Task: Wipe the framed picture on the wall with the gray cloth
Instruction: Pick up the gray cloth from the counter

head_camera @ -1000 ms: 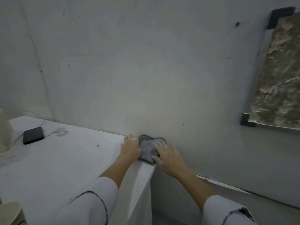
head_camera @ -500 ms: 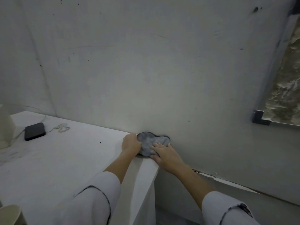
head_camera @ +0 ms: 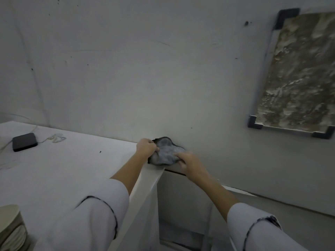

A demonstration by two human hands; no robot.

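The gray cloth (head_camera: 165, 153) lies bunched at the far right corner of the white table (head_camera: 72, 169), against the wall. My left hand (head_camera: 147, 147) grips its left edge with curled fingers. From the right side, my right hand (head_camera: 188, 163) grips the cloth, fingers curled into the fabric. The framed picture (head_camera: 297, 73), a mottled brown and white image with dark corner pieces, hangs on the wall at upper right, well away from both hands.
A black box (head_camera: 24, 141) with a cable and a coiled white cord (head_camera: 57, 138) lies at the table's far left. A stack of pale plates (head_camera: 10, 230) sits at the lower left. The table's right edge drops off beside my right forearm.
Both hands went from lying flat on the cloth to curling round it, and the cloth has bunched up between them. The view swung right, showing more of the picture.
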